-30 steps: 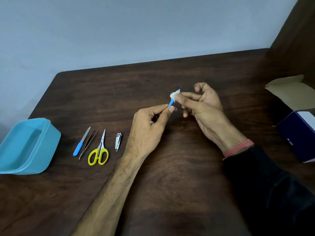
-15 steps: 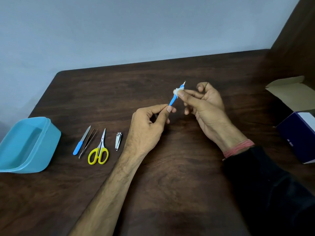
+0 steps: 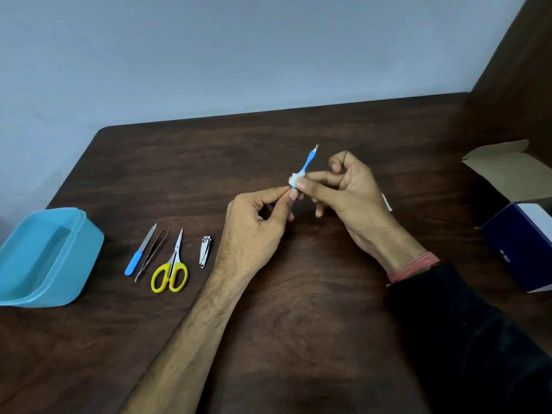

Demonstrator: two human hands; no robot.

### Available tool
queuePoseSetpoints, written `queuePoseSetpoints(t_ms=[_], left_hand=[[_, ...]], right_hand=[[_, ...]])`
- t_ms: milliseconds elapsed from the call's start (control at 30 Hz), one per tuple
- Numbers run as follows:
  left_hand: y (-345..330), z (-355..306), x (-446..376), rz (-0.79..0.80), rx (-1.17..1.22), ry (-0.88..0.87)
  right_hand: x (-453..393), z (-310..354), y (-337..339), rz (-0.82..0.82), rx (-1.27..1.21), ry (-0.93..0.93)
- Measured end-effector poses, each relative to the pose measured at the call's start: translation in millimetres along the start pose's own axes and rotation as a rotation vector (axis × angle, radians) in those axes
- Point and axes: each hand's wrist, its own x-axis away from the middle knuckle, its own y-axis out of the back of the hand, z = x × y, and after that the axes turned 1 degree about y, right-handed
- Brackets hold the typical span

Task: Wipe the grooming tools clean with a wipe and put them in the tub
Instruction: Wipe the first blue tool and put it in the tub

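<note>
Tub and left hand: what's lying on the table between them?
Head view: four tools in a row, from the tub to the left hand: blue-handled file, tweezers, yellow scissors, nail clipper.

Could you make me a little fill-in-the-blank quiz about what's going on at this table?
1. The scissors on the table have ____ handles.
2. The left hand pinches the lower end of a thin tool with a ____ handle.
3. The right hand pinches a white ____ around that tool.
4. The blue tub holds ____ tools so far.

Missing words: yellow; blue; wipe; no
</note>
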Motion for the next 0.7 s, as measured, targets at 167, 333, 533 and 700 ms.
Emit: queuePoseSetpoints(t_ms=[167, 333, 533, 700], left_hand=[[0.3, -0.8, 0.6, 0.004, -0.031, 0.002], [0.9, -1.6, 1.5, 0.011, -0.026, 0.008], [-1.1, -5.6, 0.5, -0.001, 0.04, 0.074], [1.4, -2.2, 0.0, 0.029, -0.053, 0.037]], right_hand=[[-1.8, 0.3, 0.9, -0.069, -0.069, -0.01], [-2.6, 0.1, 1.0, -0.05, -0.041, -0.021], [-0.8, 2.4, -0.7, -0.11, -0.075, -0.009], [0.1, -1.7, -5.1, -0.019, 0.02, 0.01]])
